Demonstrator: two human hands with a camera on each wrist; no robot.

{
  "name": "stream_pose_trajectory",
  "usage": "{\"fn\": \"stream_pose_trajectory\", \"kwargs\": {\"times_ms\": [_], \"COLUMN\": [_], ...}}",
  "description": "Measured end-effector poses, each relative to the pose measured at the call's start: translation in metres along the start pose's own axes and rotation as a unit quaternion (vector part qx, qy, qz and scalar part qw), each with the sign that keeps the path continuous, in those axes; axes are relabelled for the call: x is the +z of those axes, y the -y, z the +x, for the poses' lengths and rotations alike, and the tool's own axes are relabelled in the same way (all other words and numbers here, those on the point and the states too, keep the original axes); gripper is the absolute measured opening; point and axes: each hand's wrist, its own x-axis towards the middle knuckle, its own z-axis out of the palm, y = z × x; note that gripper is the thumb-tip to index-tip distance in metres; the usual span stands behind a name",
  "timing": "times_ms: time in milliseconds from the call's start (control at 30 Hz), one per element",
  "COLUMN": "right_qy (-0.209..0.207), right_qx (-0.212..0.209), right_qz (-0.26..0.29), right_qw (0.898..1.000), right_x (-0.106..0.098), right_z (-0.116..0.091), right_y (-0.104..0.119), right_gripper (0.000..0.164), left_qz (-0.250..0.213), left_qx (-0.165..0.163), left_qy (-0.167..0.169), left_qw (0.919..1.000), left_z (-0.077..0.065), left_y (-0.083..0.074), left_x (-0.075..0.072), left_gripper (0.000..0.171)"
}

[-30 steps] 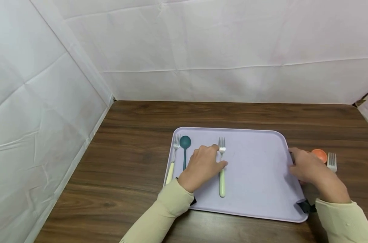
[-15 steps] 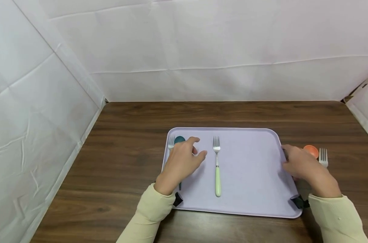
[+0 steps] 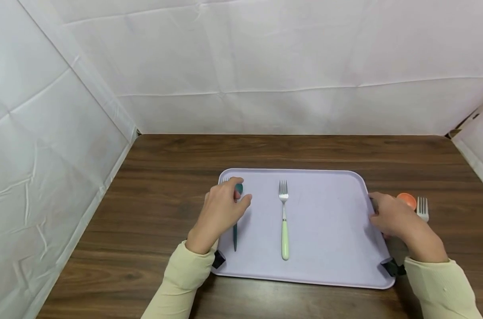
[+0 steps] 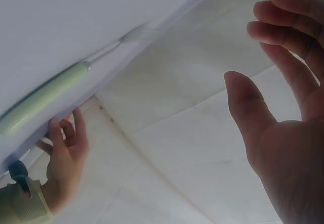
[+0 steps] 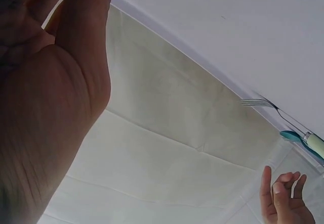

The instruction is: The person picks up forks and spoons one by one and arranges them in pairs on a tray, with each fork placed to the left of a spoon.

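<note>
My left hand [image 3: 217, 210] hovers over the left part of the pale lilac tray [image 3: 329, 235], thumb and fingers apart with nothing between them. Beneath it lie a teal spoon [image 3: 235, 237] and a fork [image 3: 225, 179], both partly hidden by the hand. A fork with a light green handle [image 3: 285, 239] rests alone near the tray's middle, tines pointing away. My right hand [image 3: 397, 217] is at the tray's right rim, fingers loosely bent. In the left wrist view the right hand [image 4: 68, 155] shows its fingers spread beside the rim.
Beyond my right hand, an orange spoon bowl [image 3: 407, 200] and another fork [image 3: 422, 208] lie on the dark wooden table [image 3: 177, 177]. White sheeting [image 3: 265, 66] stands behind the table and along its sides. A black wrist mount [image 3: 392, 267] overlaps the tray's near right corner.
My left hand has moved left, away from the green-handled fork to above the teal spoon. The fork stays on the tray. My right hand has stayed at the right rim; the head view shifted slightly.
</note>
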Motion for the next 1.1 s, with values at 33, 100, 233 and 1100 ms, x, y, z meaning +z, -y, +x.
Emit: {"fn": "stream_pose_trajectory", "kwargs": {"times_ms": [33, 100, 233, 1100], "right_qy": [-0.001, -0.001, 0.007, -0.005], "right_qx": [-0.001, -0.001, 0.000, -0.045], "right_qz": [0.002, 0.007, 0.015, 0.011], "right_qw": [1.000, 1.000, 1.000, 0.999], "right_x": [0.000, 0.000, 0.002, -0.012], "right_z": [0.000, 0.000, 0.002, -0.005], "right_y": [0.000, -0.001, 0.000, -0.012], "right_gripper": [0.059, 0.059, 0.060, 0.059], "left_qz": [0.001, 0.002, 0.008, 0.078], "left_qx": [0.000, -0.003, -0.013, -0.063], "left_qy": [0.001, 0.005, 0.015, 0.061], "left_qw": [1.0000, 1.0000, 0.9998, 0.9931], "left_z": [0.000, 0.000, 0.000, 0.003], "left_y": [0.002, 0.006, 0.014, 0.037], "left_x": [0.000, 0.000, -0.003, -0.012], "left_gripper": [0.039, 0.039, 0.040, 0.029]}}
